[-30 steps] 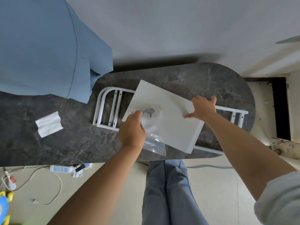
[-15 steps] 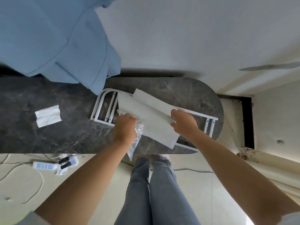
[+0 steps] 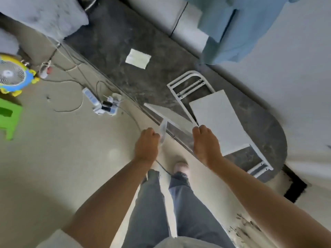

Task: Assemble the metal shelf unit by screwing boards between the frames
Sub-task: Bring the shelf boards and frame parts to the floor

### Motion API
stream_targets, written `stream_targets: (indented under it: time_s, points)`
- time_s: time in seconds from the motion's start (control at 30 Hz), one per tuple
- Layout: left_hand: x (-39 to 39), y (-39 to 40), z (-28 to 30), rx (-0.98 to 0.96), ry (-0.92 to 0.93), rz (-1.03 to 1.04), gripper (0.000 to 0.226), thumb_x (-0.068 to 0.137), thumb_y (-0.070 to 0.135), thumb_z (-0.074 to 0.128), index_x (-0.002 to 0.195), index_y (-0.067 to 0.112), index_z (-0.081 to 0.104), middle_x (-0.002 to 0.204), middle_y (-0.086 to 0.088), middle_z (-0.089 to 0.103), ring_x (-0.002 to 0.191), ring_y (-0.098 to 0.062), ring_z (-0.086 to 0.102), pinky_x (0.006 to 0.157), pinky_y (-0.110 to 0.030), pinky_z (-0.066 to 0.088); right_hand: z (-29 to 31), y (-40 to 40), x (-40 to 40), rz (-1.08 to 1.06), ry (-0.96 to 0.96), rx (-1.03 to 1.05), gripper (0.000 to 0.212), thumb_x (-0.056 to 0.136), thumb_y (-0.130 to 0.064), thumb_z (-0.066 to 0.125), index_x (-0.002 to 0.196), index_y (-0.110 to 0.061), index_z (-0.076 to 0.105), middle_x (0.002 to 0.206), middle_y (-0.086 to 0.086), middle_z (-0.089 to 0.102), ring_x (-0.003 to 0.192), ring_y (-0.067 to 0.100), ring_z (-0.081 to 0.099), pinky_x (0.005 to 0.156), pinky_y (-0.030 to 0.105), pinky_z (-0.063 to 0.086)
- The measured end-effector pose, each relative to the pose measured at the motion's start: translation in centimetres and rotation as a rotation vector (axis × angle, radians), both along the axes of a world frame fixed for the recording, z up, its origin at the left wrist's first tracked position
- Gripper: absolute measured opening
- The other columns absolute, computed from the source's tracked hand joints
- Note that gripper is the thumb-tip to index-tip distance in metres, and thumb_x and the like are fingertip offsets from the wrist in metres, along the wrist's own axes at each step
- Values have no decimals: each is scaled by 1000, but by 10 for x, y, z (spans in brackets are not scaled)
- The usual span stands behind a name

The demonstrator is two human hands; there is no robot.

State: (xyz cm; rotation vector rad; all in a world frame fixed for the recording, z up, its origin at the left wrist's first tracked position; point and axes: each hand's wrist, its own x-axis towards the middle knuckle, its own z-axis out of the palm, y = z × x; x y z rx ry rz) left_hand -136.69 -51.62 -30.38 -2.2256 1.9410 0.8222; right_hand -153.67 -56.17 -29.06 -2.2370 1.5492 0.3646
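dark marbled tabletop (image 3: 125,43) runs slantwise across a pale floor; my left hand (image 3: 146,145) is closed round a clear plastic bag (image 3: 162,133) off the table's edge; my right hand (image 3: 206,142) grips the near end of a white board (image 3: 168,113) lifted at that edge; a second board (image 3: 218,119) lies flat on the white metal frame (image 3: 186,83) on the table; farther off, a folded white paper (image 3: 138,59), blue cloth (image 3: 232,29), and a power strip (image 3: 100,104) on the floor

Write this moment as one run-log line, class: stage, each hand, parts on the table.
stage: sorting parts | left hand: grips clear bag | right hand: lifts one white board | table: second board on white frame
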Motion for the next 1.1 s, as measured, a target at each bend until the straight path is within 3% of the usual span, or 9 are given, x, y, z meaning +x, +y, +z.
stream_targets:
  time_s: [0.07,0.17,0.23,0.33,0.4,0.5,0.57,0.8,1.1]
  points:
    - [30,30,-10,16,7,132,24,90,1,47,110,0,61,116,-14,53,111,-25,49,86,-25,44,1,15,37,141,30,5,37,72,1,64,107,1,53,99,20,57,87,35,59,66,33,46]
    - [77,78,-25,38,-23,270,26,93,2,42,112,6,59,116,-8,52,111,-19,47,86,-22,43,-5,38,100,265,33,93,35,93,-8,42,127,-9,38,122,14,47,109,28,49,87,30,43]
    - [111,109,-27,64,-72,321,19,84,-1,55,98,6,66,103,-8,57,97,-21,54,73,-23,49,-12,60,149,351,27,79,33,94,-8,39,127,-10,38,119,14,48,105,27,50,80,28,42]
    - [177,157,-42,5,-120,377,37,26,-5,86,47,13,61,54,-1,53,45,-14,53,35,-14,34,-29,98,225,464,45,94,33,93,-8,41,125,-11,38,114,12,48,99,24,52,77,27,43]
    - [222,190,-47,10,-140,456,42,17,-5,85,41,15,57,49,1,49,39,-12,50,33,-10,31,-39,124,277,518,63,95,31,93,-10,42,124,-12,39,112,10,49,97,22,52,81,26,46]
    - [282,240,-42,142,-79,585,20,70,-2,69,86,11,68,90,-5,59,80,-18,61,63,-20,50,-49,163,353,582,93,117,29,93,-10,43,122,-11,40,111,11,49,97,23,53,81,29,47]
    - [322,276,-51,179,-58,710,31,89,-1,45,113,11,60,112,-4,52,103,-19,54,83,-26,48,-50,187,403,633,107,134,30,92,-8,44,121,-9,41,111,12,48,98,26,52,79,30,45]
    - [465,372,-61,208,-27,1072,29,89,1,43,112,10,58,113,-8,53,104,-25,53,75,-30,44,-59,253,588,892,115,120,37,92,-13,46,127,-10,39,114,14,48,103,29,52,79,30,44]
    - [669,459,-75,264,61,1524,33,88,-3,43,114,7,59,119,-11,52,110,-29,52,87,-36,44,-89,320,841,1176,125,70,31,93,-11,40,124,-11,44,111,15,50,102,32,51,80,34,42]
